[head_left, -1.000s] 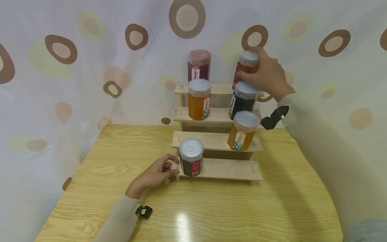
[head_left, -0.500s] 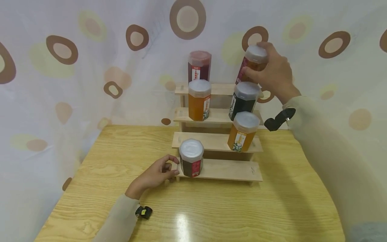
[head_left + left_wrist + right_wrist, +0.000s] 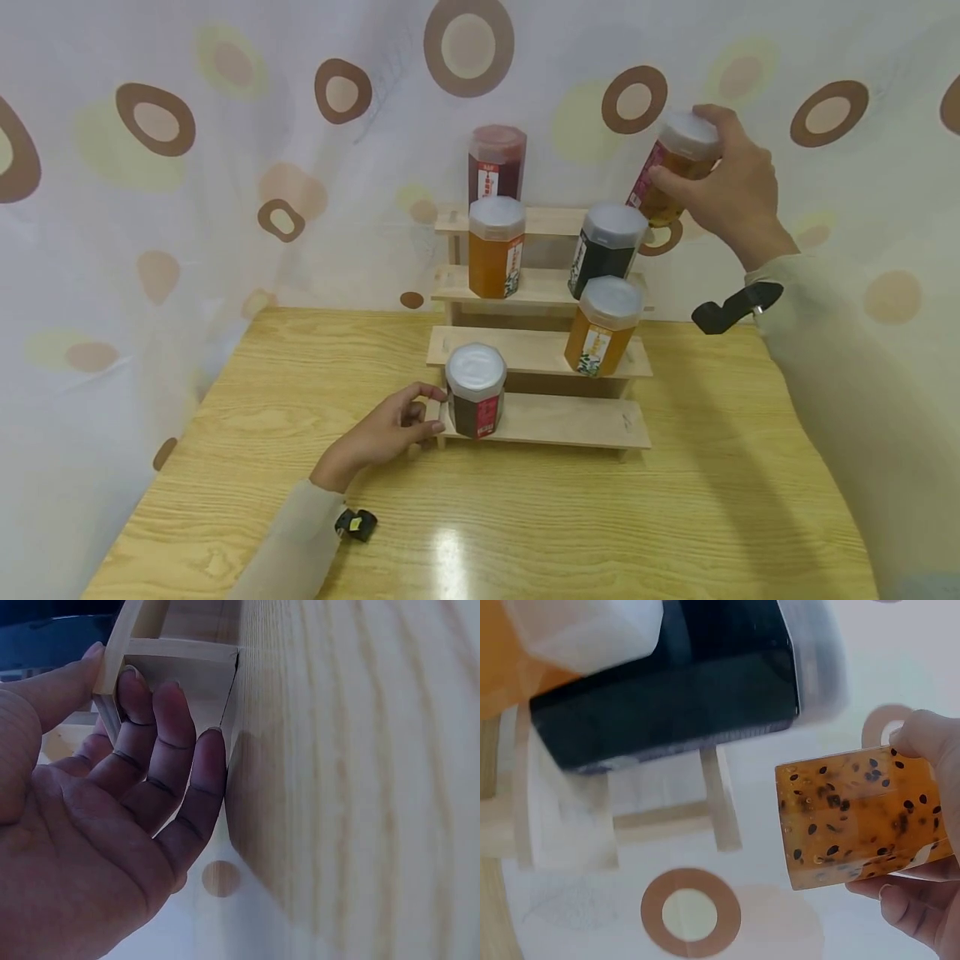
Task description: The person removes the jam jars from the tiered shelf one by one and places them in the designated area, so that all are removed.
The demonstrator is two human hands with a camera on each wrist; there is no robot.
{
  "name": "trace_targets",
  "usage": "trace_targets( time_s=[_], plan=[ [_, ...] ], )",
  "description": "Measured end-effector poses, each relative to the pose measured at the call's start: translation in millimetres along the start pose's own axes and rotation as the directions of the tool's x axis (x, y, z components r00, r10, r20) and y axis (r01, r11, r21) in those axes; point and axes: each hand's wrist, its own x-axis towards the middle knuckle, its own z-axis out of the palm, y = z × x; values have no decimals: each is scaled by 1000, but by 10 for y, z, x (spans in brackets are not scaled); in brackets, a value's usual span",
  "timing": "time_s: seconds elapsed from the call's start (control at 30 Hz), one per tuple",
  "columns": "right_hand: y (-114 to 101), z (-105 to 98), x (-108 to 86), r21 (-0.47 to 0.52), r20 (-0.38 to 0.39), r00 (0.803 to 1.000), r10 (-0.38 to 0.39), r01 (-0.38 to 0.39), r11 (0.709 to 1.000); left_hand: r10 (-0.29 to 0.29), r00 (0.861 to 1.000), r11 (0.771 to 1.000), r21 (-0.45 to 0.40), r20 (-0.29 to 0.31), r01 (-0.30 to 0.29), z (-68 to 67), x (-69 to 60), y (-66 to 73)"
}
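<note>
My right hand (image 3: pixel 738 190) grips an octagonal jar (image 3: pixel 677 167) with a pale lid and holds it tilted in the air, right of the wooden tiered rack (image 3: pixel 566 419). In the right wrist view that jar (image 3: pixel 847 821) shows amber contents with dark seeds. At the rack's lower left end, my left hand (image 3: pixel 384 429) pinches the lowest board. The left wrist view has the thumb on one side of the board end (image 3: pixel 109 690) and curled fingers on the other. Right beside this hand, a dark jar with a red label (image 3: pixel 476 392) stands on the lowest tier.
A dark red jar (image 3: pixel 497 167) stands on the top tier's left. Below it are an orange jar (image 3: pixel 495 250) and a black jar (image 3: pixel 600 262). Another orange jar (image 3: pixel 600 333) sits right on the third tier. A patterned cloth (image 3: pixel 225 208) hangs behind the wooden table (image 3: pixel 540 525).
My right hand has lifted the seeded jar off the top tier's right end and carried it rightward, tilting it more. The left hand stays at the rack's lower corner.
</note>
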Motion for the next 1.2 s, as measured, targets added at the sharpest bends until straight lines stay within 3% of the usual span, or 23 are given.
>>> trace_targets(
  time_s=[0.47, 0.7, 1.2],
  plan=[
    [388, -265, -264, -20, -23, 998, 64, -64, 998, -2, 1000, 1000, -2, -5, 2, 29, 31, 31],
    [565, -365, -394, -24, 13, 993, 118, -118, 993, -1, 1000, 1000, -8, -7, 1, 48, 51, 25],
    [1144, -151, -778, -63, 65, 990, 125, -121, 991, 9, 1000, 1000, -9, 0, -9, 44, 45, 25]
  ],
)
